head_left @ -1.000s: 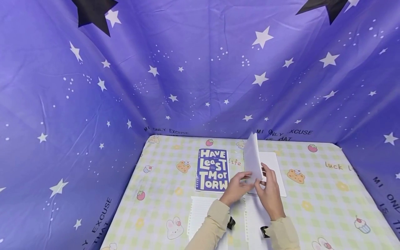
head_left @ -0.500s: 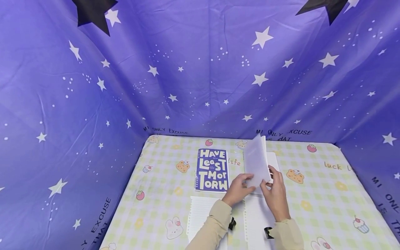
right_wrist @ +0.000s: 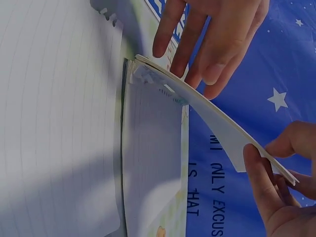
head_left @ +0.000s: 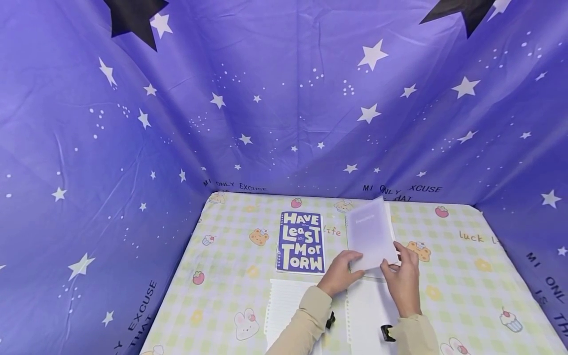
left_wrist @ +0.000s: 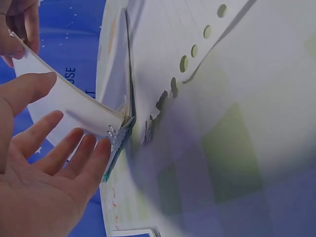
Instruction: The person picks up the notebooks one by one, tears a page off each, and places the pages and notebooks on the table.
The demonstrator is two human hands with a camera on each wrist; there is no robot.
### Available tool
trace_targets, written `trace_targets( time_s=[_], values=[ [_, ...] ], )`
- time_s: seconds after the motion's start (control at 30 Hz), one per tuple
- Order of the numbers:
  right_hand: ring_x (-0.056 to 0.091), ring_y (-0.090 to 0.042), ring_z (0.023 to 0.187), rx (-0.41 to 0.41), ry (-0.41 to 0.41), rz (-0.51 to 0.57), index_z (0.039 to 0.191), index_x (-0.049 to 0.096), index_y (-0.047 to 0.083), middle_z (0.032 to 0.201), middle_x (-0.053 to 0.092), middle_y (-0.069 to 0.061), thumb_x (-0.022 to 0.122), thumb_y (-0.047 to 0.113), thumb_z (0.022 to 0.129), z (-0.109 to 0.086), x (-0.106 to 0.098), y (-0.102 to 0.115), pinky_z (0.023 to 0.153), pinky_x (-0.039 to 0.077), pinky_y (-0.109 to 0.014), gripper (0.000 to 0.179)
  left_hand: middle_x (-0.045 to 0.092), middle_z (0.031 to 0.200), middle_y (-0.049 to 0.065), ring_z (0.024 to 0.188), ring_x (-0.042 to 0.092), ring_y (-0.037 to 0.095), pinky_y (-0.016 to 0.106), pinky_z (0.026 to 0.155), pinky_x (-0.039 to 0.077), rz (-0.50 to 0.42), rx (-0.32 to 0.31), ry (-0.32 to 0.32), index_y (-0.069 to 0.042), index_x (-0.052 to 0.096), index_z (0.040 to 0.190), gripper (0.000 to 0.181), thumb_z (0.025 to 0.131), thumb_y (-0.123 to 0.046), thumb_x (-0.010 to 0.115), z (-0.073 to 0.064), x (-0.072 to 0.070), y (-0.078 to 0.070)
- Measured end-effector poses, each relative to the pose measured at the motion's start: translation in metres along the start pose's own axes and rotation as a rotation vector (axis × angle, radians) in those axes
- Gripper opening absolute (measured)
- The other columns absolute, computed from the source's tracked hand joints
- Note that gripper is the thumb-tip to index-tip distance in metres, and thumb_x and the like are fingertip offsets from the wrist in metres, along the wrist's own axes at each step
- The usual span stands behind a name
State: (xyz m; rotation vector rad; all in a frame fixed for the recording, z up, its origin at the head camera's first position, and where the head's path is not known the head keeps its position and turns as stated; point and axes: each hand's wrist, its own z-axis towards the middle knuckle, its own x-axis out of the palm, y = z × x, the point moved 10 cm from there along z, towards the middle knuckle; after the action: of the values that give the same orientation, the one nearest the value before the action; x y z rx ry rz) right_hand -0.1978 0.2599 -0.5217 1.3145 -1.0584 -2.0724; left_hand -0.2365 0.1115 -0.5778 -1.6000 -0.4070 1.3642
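Note:
A ring-bound notebook with a frosted cover lies at the right of the table, its cover and a stack of pages lifted at a slant. My right hand pinches the raised stack near its lower right corner, thumb on one side, fingers on the other, as the right wrist view also shows. Beneath, lined pages lie flat. My left hand is at the lower left corner by the binding, fingers spread and loosely bent; in the left wrist view its fingertips are close to the rings. Whether they touch is unclear.
A blue notebook with big white lettering lies to the left. Two loose hole-punched sheets, a left sheet and a right sheet, lie nearer me, partly under my forearms. A purple star-printed curtain surrounds the checked tablecloth.
The lifted cover and pages have swung from nearly upright to a slant toward the right, carried by my right hand. My left hand stays near the binding, shifted only slightly.

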Motion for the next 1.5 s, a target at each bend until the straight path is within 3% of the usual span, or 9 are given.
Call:
trace_targets(
  time_s=[0.33,0.87,0.97,1.03,1.1,1.13,1.2,1.3,1.5],
  values=[
    [0.058,-0.038,0.094,0.052,-0.026,-0.005,0.136,0.048,-0.011,0.125,0.041,-0.029,0.063,-0.010,0.082,0.001,-0.005,-0.019,0.068,0.037,0.008,0.056,0.059,0.136,0.005,0.127,0.054,0.016,0.022,0.112,0.039,0.141,0.017,0.019,-0.010,0.065,0.129,0.042,0.089,-0.019,0.074,0.001,0.005,-0.001],
    [0.052,-0.043,0.103,0.166,-0.005,-0.060,0.138,0.045,-0.012,0.129,0.039,-0.031,0.065,-0.005,0.083,0.002,-0.009,-0.052,0.059,0.032,0.004,0.059,0.056,0.138,-0.002,0.129,0.050,0.013,0.019,0.111,0.038,0.262,0.009,0.039,-0.017,0.068,0.127,0.035,0.093,-0.025,0.069,0.001,0.013,0.003],
    [0.050,-0.045,0.107,0.172,-0.002,-0.080,0.138,0.045,-0.012,0.129,0.039,-0.031,0.066,-0.003,0.082,0.002,-0.009,-0.057,0.069,0.039,-0.007,0.060,0.056,0.138,-0.003,0.129,0.050,0.013,0.019,0.111,0.038,0.284,0.020,0.043,-0.017,0.068,0.126,0.034,0.093,-0.026,0.068,0.001,0.015,0.003],
    [0.048,-0.046,0.110,0.171,-0.004,-0.090,0.137,0.045,-0.013,0.129,0.039,-0.032,0.066,-0.003,0.082,0.003,-0.009,-0.060,0.082,0.047,-0.022,0.060,0.056,0.139,-0.003,0.129,0.050,0.013,0.018,0.111,0.037,0.296,0.021,0.048,-0.017,0.069,0.126,0.033,0.094,-0.026,0.068,0.002,0.016,0.003],
    [0.048,-0.047,0.110,0.173,-0.003,-0.101,0.137,0.044,-0.013,0.129,0.039,-0.033,0.066,-0.003,0.082,0.003,-0.009,-0.062,0.087,0.047,-0.036,0.060,0.056,0.138,-0.004,0.130,0.049,0.013,0.018,0.111,0.037,0.305,0.021,0.050,-0.018,0.069,0.125,0.033,0.094,-0.026,0.068,0.002,0.016,0.003],
    [0.048,-0.047,0.110,0.180,0.001,-0.109,0.137,0.044,-0.013,0.129,0.039,-0.032,0.066,-0.003,0.082,0.002,-0.008,-0.064,0.085,0.046,-0.033,0.060,0.056,0.139,-0.004,0.130,0.049,0.013,0.018,0.111,0.037,0.307,0.020,0.051,-0.018,0.069,0.126,0.033,0.094,-0.026,0.068,0.002,0.016,0.003],
    [0.049,-0.046,0.110,0.194,0.011,-0.122,0.138,0.043,-0.014,0.129,0.038,-0.033,0.066,-0.002,0.083,0.002,-0.007,-0.068,0.085,0.047,-0.040,0.060,0.056,0.139,-0.004,0.130,0.049,0.013,0.018,0.111,0.037,0.308,0.014,0.054,-0.018,0.069,0.126,0.033,0.094,-0.026,0.067,0.002,0.016,0.004],
    [0.048,-0.046,0.112,0.234,0.047,-0.135,0.139,0.041,-0.014,0.131,0.037,-0.033,0.065,0.000,0.085,0.002,-0.003,-0.076,0.085,0.047,-0.040,0.061,0.057,0.138,-0.004,0.131,0.049,0.013,0.018,0.111,0.037,0.309,0.014,0.053,-0.018,0.069,0.126,0.032,0.094,-0.025,0.067,0.002,0.016,0.003],
    [0.043,-0.049,0.119,0.277,0.121,-0.133,0.142,0.036,-0.016,0.134,0.034,-0.036,0.061,0.002,0.089,-0.001,0.005,-0.089,0.101,0.041,-0.059,0.061,0.058,0.137,-0.004,0.130,0.049,0.012,0.017,0.111,0.036,0.332,0.028,0.045,-0.017,0.070,0.124,0.032,0.093,-0.024,0.068,0.000,0.015,0.001]
  ],
)
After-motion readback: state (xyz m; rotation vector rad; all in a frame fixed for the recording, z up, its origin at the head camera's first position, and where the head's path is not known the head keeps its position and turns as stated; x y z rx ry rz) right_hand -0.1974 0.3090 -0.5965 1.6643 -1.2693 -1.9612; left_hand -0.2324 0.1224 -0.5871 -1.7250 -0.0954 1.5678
